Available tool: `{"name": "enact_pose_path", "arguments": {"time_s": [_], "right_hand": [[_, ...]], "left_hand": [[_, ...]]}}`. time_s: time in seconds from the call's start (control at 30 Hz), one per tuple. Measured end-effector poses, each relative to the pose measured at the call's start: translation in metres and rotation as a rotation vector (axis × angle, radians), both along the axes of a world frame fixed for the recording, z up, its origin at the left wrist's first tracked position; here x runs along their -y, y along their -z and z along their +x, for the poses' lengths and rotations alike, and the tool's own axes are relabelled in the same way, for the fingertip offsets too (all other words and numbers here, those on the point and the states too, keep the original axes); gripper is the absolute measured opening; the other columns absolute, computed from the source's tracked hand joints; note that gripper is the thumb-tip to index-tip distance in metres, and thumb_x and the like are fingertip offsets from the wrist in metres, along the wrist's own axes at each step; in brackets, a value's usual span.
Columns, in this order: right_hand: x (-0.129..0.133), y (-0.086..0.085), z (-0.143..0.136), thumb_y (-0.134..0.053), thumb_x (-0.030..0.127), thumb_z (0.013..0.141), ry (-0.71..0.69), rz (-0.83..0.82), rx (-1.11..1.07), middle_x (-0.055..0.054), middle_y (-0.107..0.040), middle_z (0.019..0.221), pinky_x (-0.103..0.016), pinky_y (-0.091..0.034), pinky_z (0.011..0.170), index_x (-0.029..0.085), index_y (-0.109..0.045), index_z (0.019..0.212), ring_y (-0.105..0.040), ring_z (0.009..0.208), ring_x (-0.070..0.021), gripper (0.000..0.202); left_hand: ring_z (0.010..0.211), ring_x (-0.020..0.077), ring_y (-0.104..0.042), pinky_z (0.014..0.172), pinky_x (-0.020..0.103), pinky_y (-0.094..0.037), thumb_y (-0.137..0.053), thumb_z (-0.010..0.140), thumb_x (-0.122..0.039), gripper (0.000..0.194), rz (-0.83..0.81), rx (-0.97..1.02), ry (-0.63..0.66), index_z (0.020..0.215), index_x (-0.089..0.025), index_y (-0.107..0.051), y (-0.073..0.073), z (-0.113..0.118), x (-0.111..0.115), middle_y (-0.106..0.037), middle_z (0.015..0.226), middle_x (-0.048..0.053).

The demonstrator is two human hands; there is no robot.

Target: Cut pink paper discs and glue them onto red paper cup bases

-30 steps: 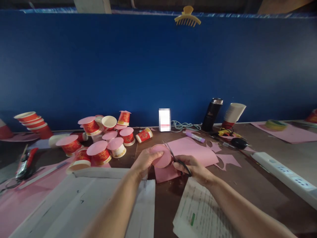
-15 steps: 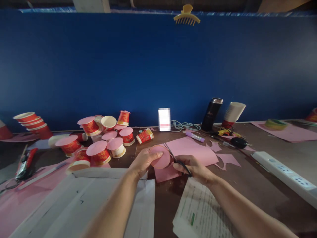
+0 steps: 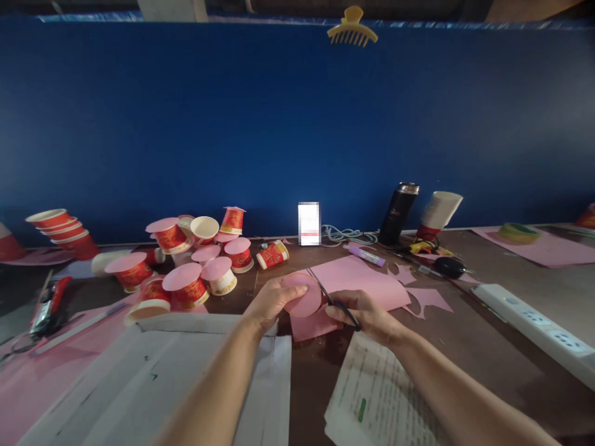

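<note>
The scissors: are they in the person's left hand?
No, the right hand holds the scissors, while the left hand holds the pink disc.

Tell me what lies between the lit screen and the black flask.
In the head view, a loosely coiled cable lies between the lit screen and the black flask; a purple tube lies nearer the camera.

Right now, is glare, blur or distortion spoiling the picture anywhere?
Head view: the screen is glaring white and pixelated; same view, the printed sheet is too soft to read; same view, the bottle leans outward, probably lens distortion; same view, scissors and pink circle look fairly clear.
</note>
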State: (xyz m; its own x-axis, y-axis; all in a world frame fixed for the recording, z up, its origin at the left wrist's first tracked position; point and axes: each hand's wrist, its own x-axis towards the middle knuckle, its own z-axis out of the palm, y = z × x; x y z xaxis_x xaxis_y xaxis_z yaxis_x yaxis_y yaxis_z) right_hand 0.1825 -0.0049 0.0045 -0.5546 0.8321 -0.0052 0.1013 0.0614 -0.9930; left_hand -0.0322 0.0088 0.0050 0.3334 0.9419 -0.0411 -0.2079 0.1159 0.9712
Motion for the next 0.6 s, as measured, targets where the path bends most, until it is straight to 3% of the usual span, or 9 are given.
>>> {"name": "enact_pose_path", "arguments": {"time_s": [0.6], "right_hand": [[-0.0020, 0.0038, 0.0008, -0.066, 0.047, 0.080, 0.034, 0.052, 0.081, 0.001, -0.052, 0.065, -0.023, -0.030, 0.053, 0.012, -0.064, 0.078, -0.044, 0.061, -0.0090, 0.036]], "left_hand": [[0.082, 0.0196, -0.063, 0.078, 0.030, -0.046, -0.072, 0.073, -0.030, 0.039, 0.032, -0.024, 0.001, 0.107, -0.012, -0.070, 0.0023, -0.0016, -0.0002, -0.071, 0.092, 0.010]]}}
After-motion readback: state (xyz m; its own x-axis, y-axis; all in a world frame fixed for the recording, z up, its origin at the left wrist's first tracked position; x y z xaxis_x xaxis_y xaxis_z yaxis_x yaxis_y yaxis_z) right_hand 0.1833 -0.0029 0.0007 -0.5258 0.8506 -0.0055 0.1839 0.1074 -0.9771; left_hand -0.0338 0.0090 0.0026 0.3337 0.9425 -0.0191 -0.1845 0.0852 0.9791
